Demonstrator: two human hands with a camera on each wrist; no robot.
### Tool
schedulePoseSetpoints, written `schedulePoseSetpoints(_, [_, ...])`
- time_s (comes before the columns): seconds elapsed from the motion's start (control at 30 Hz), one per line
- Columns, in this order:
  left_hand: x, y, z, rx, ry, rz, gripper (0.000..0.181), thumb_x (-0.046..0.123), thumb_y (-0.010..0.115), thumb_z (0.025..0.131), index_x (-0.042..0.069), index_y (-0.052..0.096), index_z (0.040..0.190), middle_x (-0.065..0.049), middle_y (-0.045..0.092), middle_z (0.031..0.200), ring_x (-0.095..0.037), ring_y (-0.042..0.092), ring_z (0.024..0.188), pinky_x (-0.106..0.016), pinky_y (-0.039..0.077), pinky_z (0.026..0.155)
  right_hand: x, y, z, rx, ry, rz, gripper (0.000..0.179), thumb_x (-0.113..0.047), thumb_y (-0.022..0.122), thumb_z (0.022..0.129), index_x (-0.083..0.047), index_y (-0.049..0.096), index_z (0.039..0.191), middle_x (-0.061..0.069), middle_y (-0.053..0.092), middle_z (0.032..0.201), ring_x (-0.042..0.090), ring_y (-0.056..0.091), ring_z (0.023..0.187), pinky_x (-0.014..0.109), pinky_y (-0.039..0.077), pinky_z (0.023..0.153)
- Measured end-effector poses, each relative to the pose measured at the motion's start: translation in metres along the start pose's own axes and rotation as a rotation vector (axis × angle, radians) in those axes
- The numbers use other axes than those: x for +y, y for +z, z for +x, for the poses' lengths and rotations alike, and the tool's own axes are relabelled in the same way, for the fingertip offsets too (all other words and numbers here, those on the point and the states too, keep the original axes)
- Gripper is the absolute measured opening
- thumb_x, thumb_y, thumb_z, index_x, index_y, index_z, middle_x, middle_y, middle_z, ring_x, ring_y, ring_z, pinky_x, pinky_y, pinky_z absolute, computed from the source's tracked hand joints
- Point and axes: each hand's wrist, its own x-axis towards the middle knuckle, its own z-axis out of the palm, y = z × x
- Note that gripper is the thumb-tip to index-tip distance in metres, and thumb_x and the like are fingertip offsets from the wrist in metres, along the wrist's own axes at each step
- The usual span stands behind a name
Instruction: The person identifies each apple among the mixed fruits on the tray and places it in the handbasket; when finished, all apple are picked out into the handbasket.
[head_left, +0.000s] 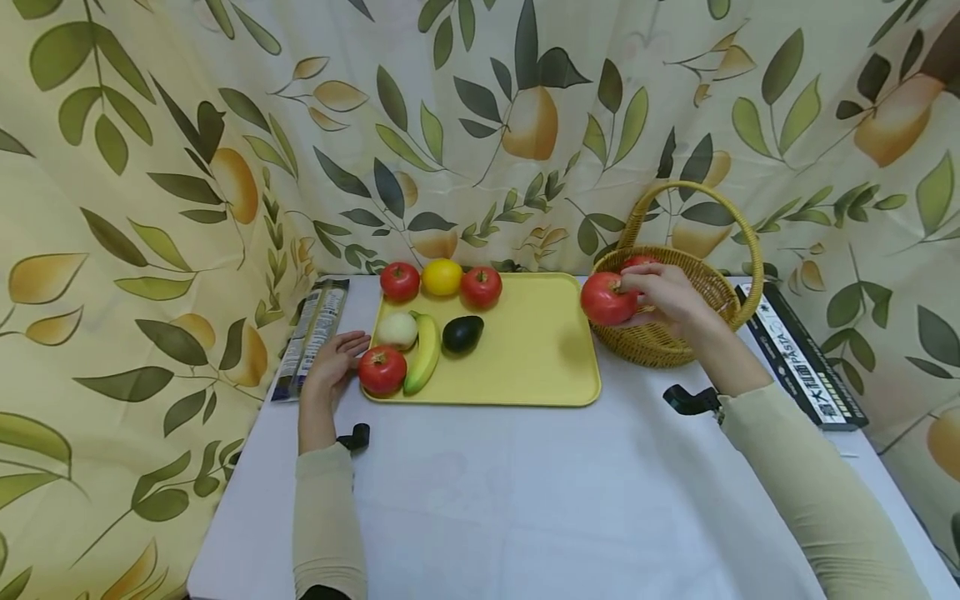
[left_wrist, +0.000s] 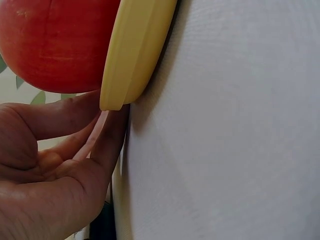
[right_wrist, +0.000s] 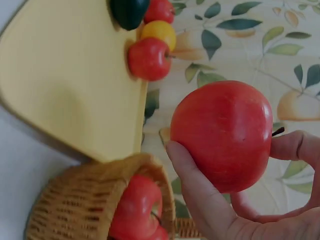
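Observation:
My right hand (head_left: 667, 296) grips a red apple (right_wrist: 222, 135) above the left side of a wicker basket (head_left: 648, 346). Inside the basket lies another red apple (right_wrist: 135, 207), with part of a further red one beside it. On the left, my left hand (head_left: 333, 362) lies at the left edge of a yellow tray (head_left: 540, 333), its fingers fairly straight against the rim. Nearest to it on the tray are a red apple (head_left: 382, 371), a banana (head_left: 425, 354) and a pale round fruit or vegetable (head_left: 397, 330). Fingertips of the left hand are partly hidden by the rim.
At the tray's back stand two red apples (head_left: 481, 287) with a yellow lemon-like fruit (head_left: 442, 277) between them. A dark avocado (head_left: 462, 334) lies before them. Printed packets (head_left: 311, 333) lie left of the tray; a black pasta box (head_left: 806, 358) lies right of the basket.

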Motion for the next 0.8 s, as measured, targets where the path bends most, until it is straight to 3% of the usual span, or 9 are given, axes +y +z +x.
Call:
schedulePoseSetpoints(0.3, [0.001, -0.001, 0.0, -0.01, 0.003, -0.018, 0.079, -0.028, 0.039, 0.087, -0.001, 0.031, 0.161, -0.021, 0.039, 0.163, -0.029, 0.04, 0.151, -0.015, 0.051, 0.09, 0.003, -0.022, 0.006, 0.04, 0.018, -0.048, 0.061, -0.023, 0.062, 0.102, 0.005, 0.039, 0.151, 0.018, 0.035, 0.151, 0.034, 0.043, 0.126, 0.054, 0.058, 0.088])
schedulePoseSetpoints(0.6, [0.001, 0.0, 0.001, 0.002, 0.004, 0.009, 0.077, -0.027, 0.041, 0.088, -0.002, 0.032, 0.16, -0.021, 0.04, 0.162, -0.028, 0.04, 0.15, -0.021, 0.05, 0.101, 0.016, -0.042, 0.01, 0.059, 0.072, -0.134, 0.064, -0.028, 0.064, 0.103, 0.008, 0.041, 0.151, 0.019, 0.04, 0.144, 0.032, 0.047, 0.121, 0.05, 0.059, 0.089])
schedulePoseSetpoints(0.8, [0.0, 0.0, 0.002, 0.011, 0.004, 0.01, 0.077, -0.027, 0.04, 0.087, -0.002, 0.034, 0.159, -0.022, 0.042, 0.161, -0.029, 0.042, 0.149, -0.015, 0.052, 0.089, 0.026, -0.05, 0.012, 0.048, 0.087, -0.18, 0.061, -0.03, 0.062, 0.103, 0.009, 0.042, 0.146, 0.021, 0.04, 0.143, 0.037, 0.047, 0.123, 0.049, 0.06, 0.089])
